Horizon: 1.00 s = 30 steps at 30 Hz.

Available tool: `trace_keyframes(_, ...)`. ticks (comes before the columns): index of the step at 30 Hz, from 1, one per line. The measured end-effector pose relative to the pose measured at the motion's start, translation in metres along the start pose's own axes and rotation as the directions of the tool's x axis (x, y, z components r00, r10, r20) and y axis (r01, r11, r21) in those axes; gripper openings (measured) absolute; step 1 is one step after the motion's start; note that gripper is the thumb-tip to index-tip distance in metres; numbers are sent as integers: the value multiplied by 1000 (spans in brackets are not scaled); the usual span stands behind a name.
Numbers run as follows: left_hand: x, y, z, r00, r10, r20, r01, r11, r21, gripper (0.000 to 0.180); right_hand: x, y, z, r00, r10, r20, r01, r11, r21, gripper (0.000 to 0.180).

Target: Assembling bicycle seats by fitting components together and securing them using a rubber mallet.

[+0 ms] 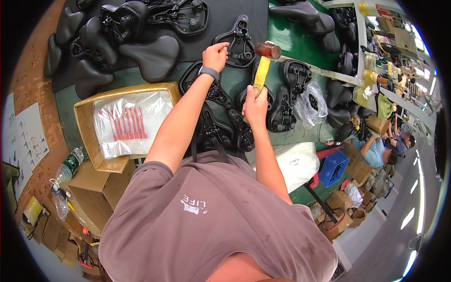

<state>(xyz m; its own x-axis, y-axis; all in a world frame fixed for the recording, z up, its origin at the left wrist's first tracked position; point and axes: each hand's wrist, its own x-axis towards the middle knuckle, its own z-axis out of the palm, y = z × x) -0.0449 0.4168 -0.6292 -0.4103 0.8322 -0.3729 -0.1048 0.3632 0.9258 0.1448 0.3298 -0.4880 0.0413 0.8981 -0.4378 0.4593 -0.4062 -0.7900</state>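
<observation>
Right hand (pixel 256 109) fisted round yellow handle of mallet (pixel 261 68), head raised. Left hand (pixel 215 55) fingers curled, steadying upturned saddle (pixel 239 41) on green bench. Saddle rigid, light; mallet head-heavy, grip handle end.

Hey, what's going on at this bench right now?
A person stands at a green workbench covered with black bicycle saddles. Their right hand grips a yellow-handled mallet, raised head-up. Their left hand rests on an upside-down saddle. A cardboard box of plastic bags sits to the left.
</observation>
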Motion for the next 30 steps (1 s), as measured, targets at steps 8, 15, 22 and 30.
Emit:
trace_keyframes(8, 27, -4, -7, 977, -190, 92, 198, 977, -84, 26, -17, 23, 6, 992, 94, 87, -93, 996, -14, 33)
trace_keyframes(15, 1, 16, -26, 979, -205, 6, 194, 915, -355, 47, 6, 18, 43, 869, -486, -97, 474, 872, -123, 37)
trace_keyframes(22, -69, 67, -50, 990, -8, -144, -55, 902, -427, 31, 13, -34, 18, 961, 156, 227, -128, 983, -133, 37)
trace_keyframes(30, -156, 44, 52, 970, 197, 141, -166, 965, -205, 19, -91, 96, -127, 945, -102, -310, 209, 918, 337, 35)
